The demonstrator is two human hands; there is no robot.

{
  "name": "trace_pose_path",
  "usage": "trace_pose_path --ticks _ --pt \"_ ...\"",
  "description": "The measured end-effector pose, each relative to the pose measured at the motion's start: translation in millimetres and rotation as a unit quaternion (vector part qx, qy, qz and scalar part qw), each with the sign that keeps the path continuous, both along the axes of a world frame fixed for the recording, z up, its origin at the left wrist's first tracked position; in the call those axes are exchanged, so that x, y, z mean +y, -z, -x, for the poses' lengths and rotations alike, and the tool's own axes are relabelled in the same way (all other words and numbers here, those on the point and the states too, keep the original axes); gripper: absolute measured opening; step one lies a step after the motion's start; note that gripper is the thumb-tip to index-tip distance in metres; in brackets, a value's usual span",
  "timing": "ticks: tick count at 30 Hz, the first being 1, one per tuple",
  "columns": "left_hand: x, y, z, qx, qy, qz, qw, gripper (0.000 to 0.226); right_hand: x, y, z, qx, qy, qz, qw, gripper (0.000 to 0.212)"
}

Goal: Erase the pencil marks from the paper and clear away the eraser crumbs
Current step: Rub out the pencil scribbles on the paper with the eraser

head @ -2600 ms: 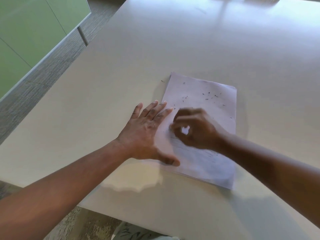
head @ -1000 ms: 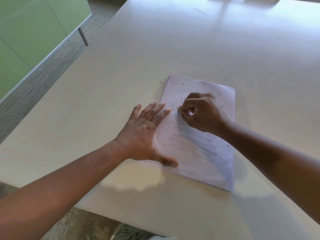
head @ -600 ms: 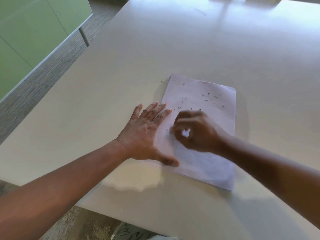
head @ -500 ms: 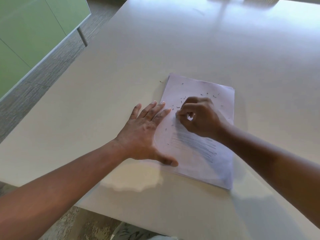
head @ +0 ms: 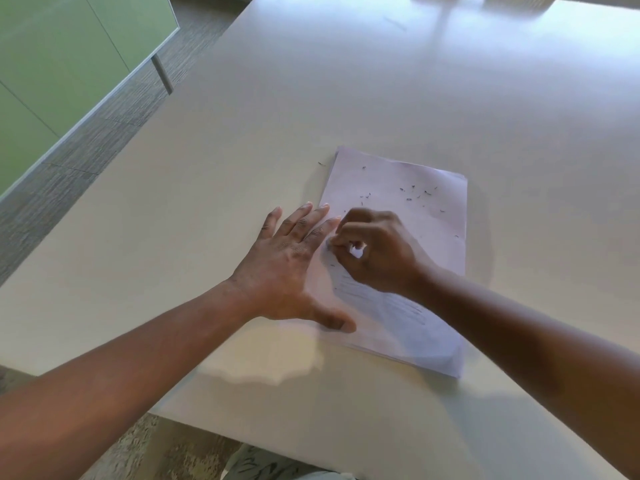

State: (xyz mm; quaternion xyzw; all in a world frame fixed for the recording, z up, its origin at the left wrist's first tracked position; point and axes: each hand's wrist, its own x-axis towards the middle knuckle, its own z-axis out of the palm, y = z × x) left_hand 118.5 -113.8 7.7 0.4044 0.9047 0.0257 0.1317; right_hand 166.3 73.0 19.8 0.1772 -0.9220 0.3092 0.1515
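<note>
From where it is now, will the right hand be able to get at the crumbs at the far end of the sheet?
Probably yes. The right hand, gripping the eraser, sits mid-sheet; the crumbs lie just beyond it on bare paper, nothing between. The left hand presses the sheet's left edge, out of the way.

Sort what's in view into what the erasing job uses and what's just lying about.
In use: paper; pencil marks; eraser pinched in right hand; eraser crumbs; left hand pressing the paper flat.

Lying about: table; green panel; floor.

Beige table point(head: 346, 98); green panel point(head: 52, 64).
</note>
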Motion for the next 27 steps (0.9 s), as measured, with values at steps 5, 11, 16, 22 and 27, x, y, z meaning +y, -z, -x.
trace_pose_path --ticks 5,11,16,22,27 --pt "0 1 0 -0.005 -0.002 0.001 1.0 0.156 -5 -2 -34 -0.051 -0.1 -0.008 0.994 0.008" --pt "0 0 0 -0.008 -0.007 0.005 1.0 0.158 38 -7 0 0.007 0.04 -0.028 0.999 0.01" --pt "0 0 0 -0.007 -0.009 -0.001 1.0 0.157 14 -6 -30 -0.036 -0.045 -0.009 0.998 0.01" --pt "0 0 0 -0.008 -0.008 -0.003 1.0 0.157 24 -5 -27 -0.037 -0.065 -0.033 0.997 0.008" --pt "1 -3 -1 -0.003 -0.011 0.001 1.0 0.156 45 -8 -1 0.012 0.052 -0.034 0.998 0.012"
